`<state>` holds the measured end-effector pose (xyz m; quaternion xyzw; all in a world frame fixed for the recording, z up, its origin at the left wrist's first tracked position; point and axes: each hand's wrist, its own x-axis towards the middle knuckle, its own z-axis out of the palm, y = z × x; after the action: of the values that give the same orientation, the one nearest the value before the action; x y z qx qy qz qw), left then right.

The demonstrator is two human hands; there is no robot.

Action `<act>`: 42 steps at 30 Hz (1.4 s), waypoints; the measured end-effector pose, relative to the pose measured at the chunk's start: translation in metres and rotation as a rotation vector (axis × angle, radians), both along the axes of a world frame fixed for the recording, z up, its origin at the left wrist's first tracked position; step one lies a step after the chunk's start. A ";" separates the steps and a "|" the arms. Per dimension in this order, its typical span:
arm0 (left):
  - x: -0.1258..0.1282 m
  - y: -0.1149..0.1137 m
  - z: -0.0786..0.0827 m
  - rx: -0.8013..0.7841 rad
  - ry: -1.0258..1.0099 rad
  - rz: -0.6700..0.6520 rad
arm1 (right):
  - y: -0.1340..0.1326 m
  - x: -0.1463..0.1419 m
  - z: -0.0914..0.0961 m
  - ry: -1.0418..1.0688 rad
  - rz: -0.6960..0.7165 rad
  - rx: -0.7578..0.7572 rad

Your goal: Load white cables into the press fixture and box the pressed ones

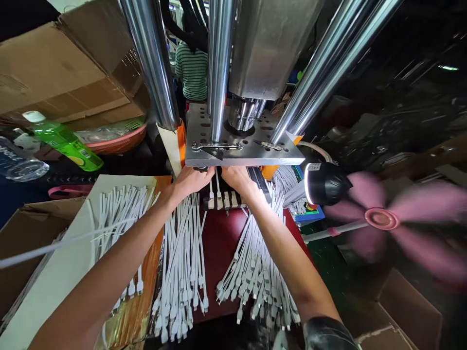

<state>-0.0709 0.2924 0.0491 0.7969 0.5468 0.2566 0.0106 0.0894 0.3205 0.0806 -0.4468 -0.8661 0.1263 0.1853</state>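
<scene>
My left hand (pixel 193 180) and my right hand (pixel 239 177) reach under the thick metal plate (pixel 244 158) of a press. The plate hides most of their fingers, so I cannot see what they hold. Between the hands, white cables (pixel 218 187) run down into a dark slotted fixture (pixel 226 203) that has pale blocks along its front. A bundle of white USB cables (pixel 182 267) lies below my left hand. Under my right forearm spreads a second bundle of white cables (pixel 255 272), connector ends toward me.
More cables (pixel 120 209) lie on a white board (pixel 62 272) at left. A green bottle (pixel 69 143) and an orange basket (pixel 120 141) sit beyond. At right are a lamp (pixel 326 183) and a spinning pink fan (pixel 381 218). A person in a striped shirt (pixel 191 73) is behind the press.
</scene>
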 end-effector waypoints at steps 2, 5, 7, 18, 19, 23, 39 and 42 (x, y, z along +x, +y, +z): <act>-0.001 -0.030 0.000 0.015 -0.020 0.047 | -0.032 0.018 0.003 -0.070 -0.015 0.064; -0.007 -0.106 -0.014 -0.034 0.061 0.279 | -0.113 0.061 -0.014 -0.124 -0.143 0.073; -0.012 -0.156 -0.029 -0.251 0.219 0.380 | -0.168 0.092 -0.036 -0.269 -0.302 0.012; -0.031 -0.198 -0.032 -0.567 -0.346 0.334 | -0.222 0.132 -0.037 0.348 -0.330 -0.402; -0.032 -0.199 -0.029 -0.586 -0.440 0.308 | -0.227 0.129 -0.032 0.432 -0.275 -0.448; -0.031 -0.204 -0.024 -0.692 -0.796 0.236 | -0.252 0.108 -0.022 0.608 -0.089 -0.509; 0.040 -0.251 -0.026 -1.020 -1.527 0.276 | -0.268 0.067 -0.035 0.594 0.203 -0.697; 0.051 -0.263 -0.027 -0.901 -1.639 0.309 | -0.270 0.074 -0.036 0.623 0.195 -0.743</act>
<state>-0.0202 0.0293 0.0218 0.2082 0.5162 0.4996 0.6637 0.1636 0.0503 0.0447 -0.3404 -0.7038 0.5709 0.2507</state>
